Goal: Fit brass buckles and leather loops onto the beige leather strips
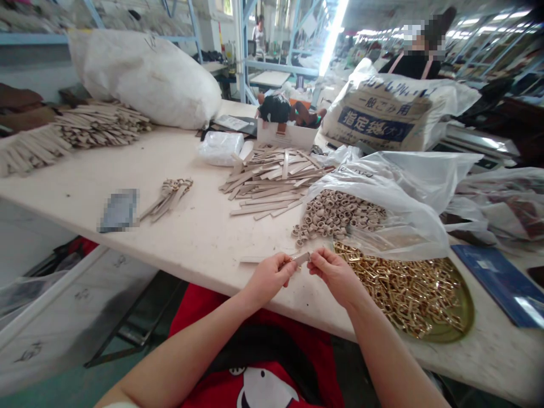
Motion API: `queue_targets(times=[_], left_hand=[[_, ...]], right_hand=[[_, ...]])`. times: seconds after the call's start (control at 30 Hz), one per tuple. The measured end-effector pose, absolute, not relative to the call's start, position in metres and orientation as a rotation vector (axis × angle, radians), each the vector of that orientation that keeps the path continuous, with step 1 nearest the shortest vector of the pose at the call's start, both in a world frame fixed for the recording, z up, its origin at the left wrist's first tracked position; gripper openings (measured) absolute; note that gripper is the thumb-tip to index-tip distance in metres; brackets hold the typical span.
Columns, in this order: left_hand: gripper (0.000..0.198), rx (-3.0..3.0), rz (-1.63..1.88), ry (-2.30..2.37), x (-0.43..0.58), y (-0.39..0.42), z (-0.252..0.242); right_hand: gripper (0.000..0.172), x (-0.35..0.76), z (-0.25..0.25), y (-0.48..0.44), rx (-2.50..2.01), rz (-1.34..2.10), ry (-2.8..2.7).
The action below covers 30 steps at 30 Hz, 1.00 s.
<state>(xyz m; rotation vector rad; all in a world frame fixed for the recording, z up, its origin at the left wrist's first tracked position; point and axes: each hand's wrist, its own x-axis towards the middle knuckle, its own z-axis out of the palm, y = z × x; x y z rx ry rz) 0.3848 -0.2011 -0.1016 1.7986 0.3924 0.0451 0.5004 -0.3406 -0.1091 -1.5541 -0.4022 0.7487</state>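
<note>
A pale tabletop (193,153) stretches from 9 o'clock across to 4 o'clock. Blue metal shelving (46,38) stands at 10 o'clock, and a blue frame (243,51) rises near 12, with a white worktable (270,78) behind it. A bright window (227,7) shows just before 12. A glaring light strip (334,37) slants at 1; greenish floor (68,378) shows at 8.

Matt leather-like strips (268,184), glossy metal fittings (410,297), shiny translucent plastic bag (399,187).
</note>
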Motion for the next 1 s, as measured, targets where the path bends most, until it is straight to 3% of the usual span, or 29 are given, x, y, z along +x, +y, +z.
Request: queue_targets(times=[0.23,0.67,0.77,1.0], left_hand=[[0.026,1.946,-0.074,0.329,0.375,-0.200,-0.091],[0.015,1.694,0.026,0.440,0.367,-0.210,-0.095],[0.017,1.709,-0.002,0.419,0.364,-0.211,-0.096],[0.029,2.029,-0.053,0.465,0.360,-0.207,-0.099]], right_hand=[[0.030,0.467,-0.113,-0.337,-1.460,0.775,-0.373],[0.030,0.432,-0.111,-0.340,-1.233,0.719,-0.212],[0.020,0.431,-0.112,-0.341,-1.194,0.871,-0.166],[0.020,0.434,-0.115,-0.348,-0.897,1.234,-0.022]])
